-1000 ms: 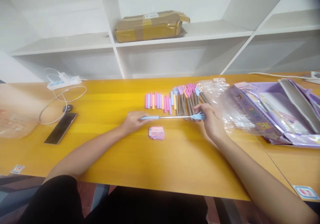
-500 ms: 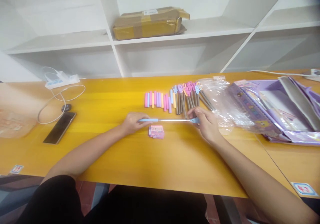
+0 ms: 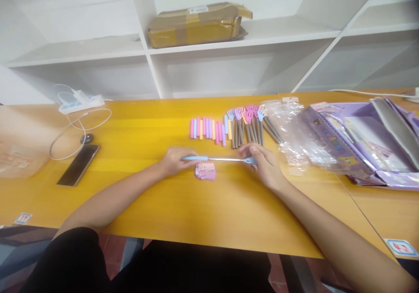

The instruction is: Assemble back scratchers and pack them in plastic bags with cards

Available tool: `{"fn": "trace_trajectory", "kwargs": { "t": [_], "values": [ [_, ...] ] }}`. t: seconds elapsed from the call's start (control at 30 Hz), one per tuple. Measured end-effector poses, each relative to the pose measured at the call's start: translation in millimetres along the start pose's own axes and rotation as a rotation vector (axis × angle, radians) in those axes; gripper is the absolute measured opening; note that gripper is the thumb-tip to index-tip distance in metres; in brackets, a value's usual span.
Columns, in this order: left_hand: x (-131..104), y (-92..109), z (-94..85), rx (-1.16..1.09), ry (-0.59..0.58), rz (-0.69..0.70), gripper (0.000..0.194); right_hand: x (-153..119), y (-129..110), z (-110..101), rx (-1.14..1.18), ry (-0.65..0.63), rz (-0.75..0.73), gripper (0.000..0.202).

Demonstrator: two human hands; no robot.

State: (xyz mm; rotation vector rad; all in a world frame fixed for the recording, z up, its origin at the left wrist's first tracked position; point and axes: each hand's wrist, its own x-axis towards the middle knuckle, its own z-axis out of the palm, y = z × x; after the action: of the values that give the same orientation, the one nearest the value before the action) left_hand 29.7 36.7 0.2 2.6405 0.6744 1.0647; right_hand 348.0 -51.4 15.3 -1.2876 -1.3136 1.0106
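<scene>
A back scratcher (image 3: pixel 225 159) with a metal rod lies level between my hands, above the table. My left hand (image 3: pixel 175 160) is closed round its light blue handle. At the other end, my right hand (image 3: pixel 263 160) grips the blue claw head, partly hidden by the fingers. Just below the handle sits a small stack of pink and purple cards (image 3: pixel 205 171). Beyond it, several coloured handle sleeves (image 3: pixel 209 128) lie in a row. To their right is a pile of back scratcher rods with claw heads (image 3: pixel 248 125) in blue, purple, pink and orange.
Clear plastic bags (image 3: pixel 291 131) lie right of the pile, beside an open purple box (image 3: pixel 347 149). On the left are a phone (image 3: pixel 78 165), a dark mouse (image 3: pixel 87 139) and a power strip (image 3: pixel 81 103) with a white cable. A taped carton (image 3: pixel 196 27) rests on the shelf behind.
The right hand and the claw end have shifted slightly left, and the bare metal rod between the hands looks shorter. My left hand has barely moved.
</scene>
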Motion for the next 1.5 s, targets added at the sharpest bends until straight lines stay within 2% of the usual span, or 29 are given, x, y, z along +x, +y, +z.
{"fn": "trace_trajectory", "kwargs": {
  "t": [0.5, 0.67, 0.97, 1.17, 1.4, 1.5],
  "values": [
    [-3, 24, 4.3, -0.065, -0.008, -0.039, 0.026, -17, 0, 22, 0.031, -0.066, 0.001, 0.046],
    [-5, 32, 7.5, -0.085, -0.056, -0.054, 0.029, -24, -1, 31, -0.003, -0.081, 0.013, 0.049],
    [-4, 48, 13.7, -0.093, 0.066, -0.007, 0.03, -31, -7, 38, -0.015, -0.086, 0.003, 0.047],
    [-5, 50, 15.7, -0.111, 0.086, 0.02, 0.026, -33, -8, 42, -0.021, -0.082, 0.001, 0.046],
    [-6, 50, 16.5, -0.061, 0.022, 0.009, 0.031, -32, -2, 49, 0.021, -0.1, 0.054, 0.048],
    [-5, 46, 12.5, -0.083, 0.01, -0.039, 0.032, -31, -7, 47, 0.023, -0.127, 0.088, 0.047]
  ]
}}
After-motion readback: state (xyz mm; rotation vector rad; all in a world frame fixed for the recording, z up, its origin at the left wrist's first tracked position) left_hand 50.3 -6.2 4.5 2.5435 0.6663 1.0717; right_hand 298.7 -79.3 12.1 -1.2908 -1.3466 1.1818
